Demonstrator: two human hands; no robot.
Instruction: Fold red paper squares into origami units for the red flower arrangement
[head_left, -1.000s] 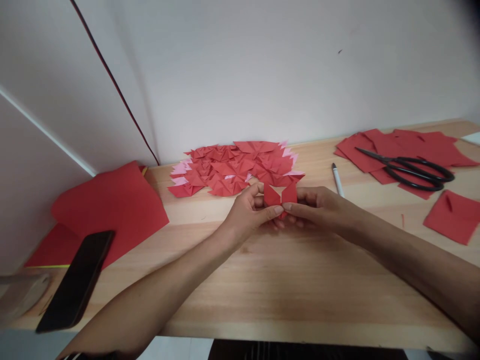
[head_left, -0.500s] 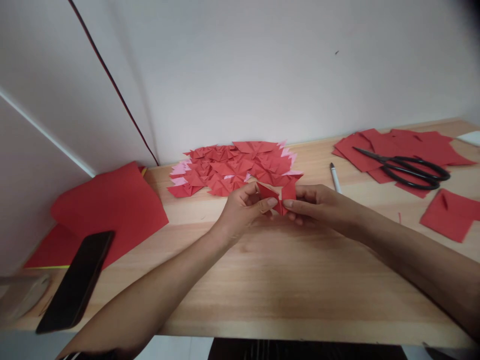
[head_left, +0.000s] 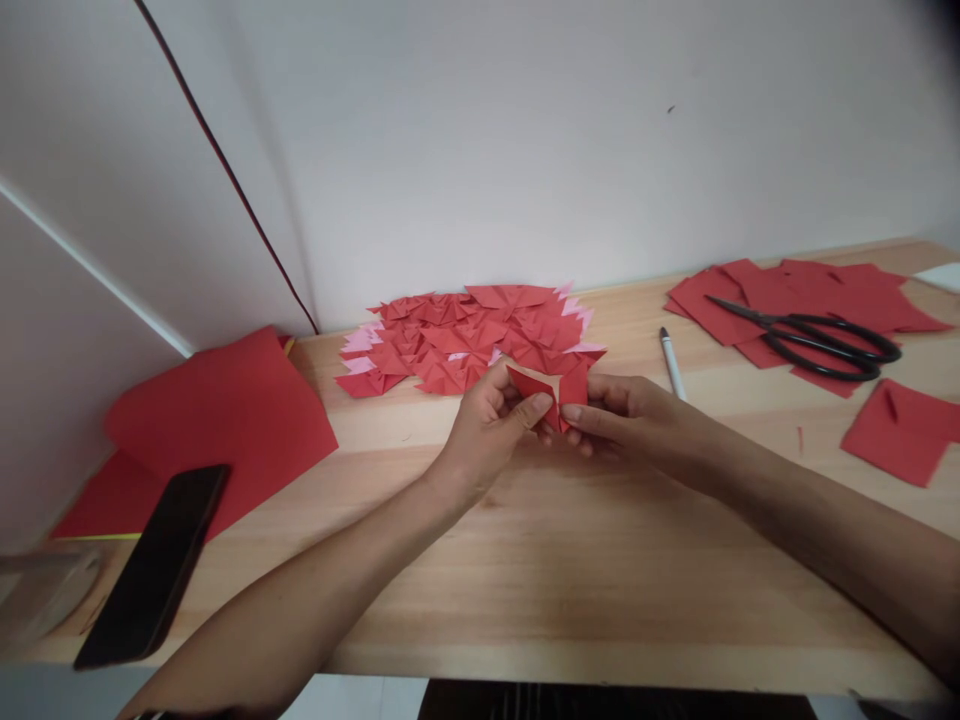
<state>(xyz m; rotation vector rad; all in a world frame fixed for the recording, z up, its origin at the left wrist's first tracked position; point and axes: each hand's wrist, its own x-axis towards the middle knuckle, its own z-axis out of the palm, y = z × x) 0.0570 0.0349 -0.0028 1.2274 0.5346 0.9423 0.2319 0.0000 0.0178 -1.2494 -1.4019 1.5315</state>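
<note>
Between both hands, above the middle of the table, is a small folded piece of red paper point(head_left: 573, 388). My left hand point(head_left: 495, 412) pinches its left part, thumb on the near face and fingers curled behind. On the other side my right hand point(head_left: 619, 410) grips it the same way, the thumb close to the centre crease. The paper's two halves angle toward each other like a shallow V. Just beyond the hands lies a spread of folded red and pink paper pieces point(head_left: 465, 335), overlapping in rows against the wall.
To the right, black-handled scissors point(head_left: 810, 335) lie on red paper sheets point(head_left: 862, 285). A white pen point(head_left: 673, 362) and another red piece point(head_left: 896, 435) are nearby. At left, a dark phone point(head_left: 154, 565) rests partly on large red sheets point(head_left: 225, 430), beside a clear container point(head_left: 49, 600).
The held paper's right half has turned, its pointed top corner no longer showing, and the two halves sit closer together. Both hands keep their grip with only slight movement.
</note>
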